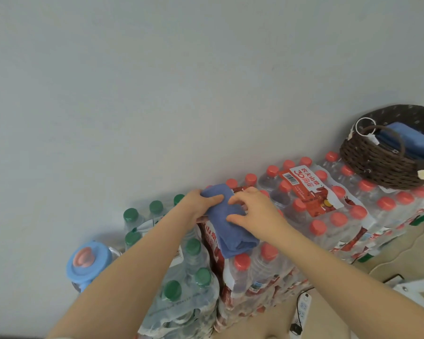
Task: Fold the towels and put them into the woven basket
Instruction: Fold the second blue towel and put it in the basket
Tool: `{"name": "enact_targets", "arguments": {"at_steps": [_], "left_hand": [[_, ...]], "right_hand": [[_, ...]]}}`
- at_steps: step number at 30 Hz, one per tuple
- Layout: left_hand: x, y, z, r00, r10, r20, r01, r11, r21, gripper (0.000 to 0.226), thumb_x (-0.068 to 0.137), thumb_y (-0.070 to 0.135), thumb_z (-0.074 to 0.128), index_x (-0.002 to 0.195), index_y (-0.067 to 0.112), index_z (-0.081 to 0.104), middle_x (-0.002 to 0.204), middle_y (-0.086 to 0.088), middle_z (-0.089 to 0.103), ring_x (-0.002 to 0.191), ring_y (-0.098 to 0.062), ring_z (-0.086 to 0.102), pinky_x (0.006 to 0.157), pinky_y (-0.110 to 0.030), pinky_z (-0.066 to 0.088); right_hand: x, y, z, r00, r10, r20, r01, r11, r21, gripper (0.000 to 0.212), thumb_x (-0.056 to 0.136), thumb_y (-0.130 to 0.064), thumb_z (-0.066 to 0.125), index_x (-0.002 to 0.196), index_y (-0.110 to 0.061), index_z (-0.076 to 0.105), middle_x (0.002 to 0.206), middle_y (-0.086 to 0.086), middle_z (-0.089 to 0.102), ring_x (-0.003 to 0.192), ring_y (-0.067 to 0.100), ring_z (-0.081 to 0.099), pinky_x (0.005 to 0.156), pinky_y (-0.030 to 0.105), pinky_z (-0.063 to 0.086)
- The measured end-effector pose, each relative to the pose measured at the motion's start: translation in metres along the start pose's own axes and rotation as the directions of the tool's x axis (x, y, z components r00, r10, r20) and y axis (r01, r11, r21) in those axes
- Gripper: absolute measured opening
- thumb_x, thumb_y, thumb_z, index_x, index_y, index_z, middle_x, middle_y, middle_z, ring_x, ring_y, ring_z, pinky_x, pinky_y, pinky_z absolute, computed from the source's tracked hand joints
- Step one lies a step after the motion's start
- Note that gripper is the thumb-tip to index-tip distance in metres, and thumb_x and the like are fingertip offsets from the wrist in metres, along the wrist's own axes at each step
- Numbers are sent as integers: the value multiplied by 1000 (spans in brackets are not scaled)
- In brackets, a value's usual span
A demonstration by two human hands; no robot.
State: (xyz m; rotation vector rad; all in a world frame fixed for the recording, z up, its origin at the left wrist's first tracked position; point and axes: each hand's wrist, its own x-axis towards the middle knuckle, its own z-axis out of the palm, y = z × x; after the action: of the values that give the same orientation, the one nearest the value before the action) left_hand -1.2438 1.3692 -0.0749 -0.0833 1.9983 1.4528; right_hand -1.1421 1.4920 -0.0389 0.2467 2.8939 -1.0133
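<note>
A small blue towel (230,228), folded into a thick strip, lies on top of shrink-wrapped packs of red-capped bottles (328,211). My left hand (201,204) grips the towel's far left end, thumb on top. Over the towel's right side my right hand (255,211) presses down with its fingers spread and curled. The dark brown woven basket (377,165) stands on the bottle packs at the far right, apart from both hands. Inside it lies another folded blue towel (411,140).
Packs of green-capped bottles (181,277) stand left of the red-capped ones. A large jug with a blue lid (88,263) sits at the far left by the grey wall. A white power strip (302,311) and cables lie on the floor at the lower right.
</note>
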Motion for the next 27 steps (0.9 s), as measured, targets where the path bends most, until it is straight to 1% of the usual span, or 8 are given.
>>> {"name": "enact_targets", "arguments": {"at_steps": [3,7,9,13,16,20,24,27], "left_hand": [[3,-6,-3,999,31,5,-31,999,-31,53,80,24,71,123,0,50,120,-18,60,107,-30,61,92,-48,51],[3,-10,-6,998,43,34,-41,998,-55,44,83,19,68,119,-1,53,112,-16,62,102,-28,61,87,-40,53],[3,-11,-12,995,24,97,-14,995,-96,42,83,14,67,120,-2,53,113,-16,62,102,-26,60,83,-33,52],[-8,-1,-22,958,109,265,-85,991,-102,36,85,10,63,120,7,56,109,-7,66,100,-18,63,86,-28,53],[-18,21,-24,888,279,366,-246,960,-134,39,78,8,68,113,21,58,102,5,69,93,-7,66,79,-20,55],[-20,59,-10,810,373,452,-438,898,43,39,72,13,71,107,25,58,97,10,67,90,-4,63,80,-21,52],[-14,99,34,752,418,510,-576,793,198,38,78,4,71,105,25,56,102,11,63,95,-4,60,82,-16,50],[-6,130,77,721,486,495,-621,769,150,39,77,12,71,108,30,57,105,15,63,99,1,60,87,-16,50]], "right_hand": [[-7,13,10,990,120,-74,-120,993,6,57,76,-40,69,123,-18,46,119,4,48,108,21,49,86,30,43],[-9,18,19,971,221,89,-228,970,81,39,76,-49,67,69,-19,44,65,-4,44,59,9,42,54,21,32],[-9,17,22,963,222,152,-228,973,23,47,72,-56,66,60,-23,34,65,-3,39,67,14,42,59,23,31],[-7,15,21,939,235,250,-248,968,21,34,67,-47,67,69,-24,43,99,8,48,102,27,44,78,37,42],[-8,14,-7,969,136,206,-185,953,241,38,60,-29,70,92,-13,57,96,7,63,90,25,61,72,36,49],[-6,34,-58,996,21,84,-42,965,258,32,70,-6,68,98,-4,52,95,13,61,75,18,54,64,30,43],[-7,71,-118,1000,0,-6,1,978,207,34,73,-7,69,98,-23,50,87,-9,56,72,7,53,57,14,42],[-15,99,-160,994,-6,-106,31,972,234,34,75,-12,70,96,-30,49,90,-16,56,75,3,54,60,13,44]]}}
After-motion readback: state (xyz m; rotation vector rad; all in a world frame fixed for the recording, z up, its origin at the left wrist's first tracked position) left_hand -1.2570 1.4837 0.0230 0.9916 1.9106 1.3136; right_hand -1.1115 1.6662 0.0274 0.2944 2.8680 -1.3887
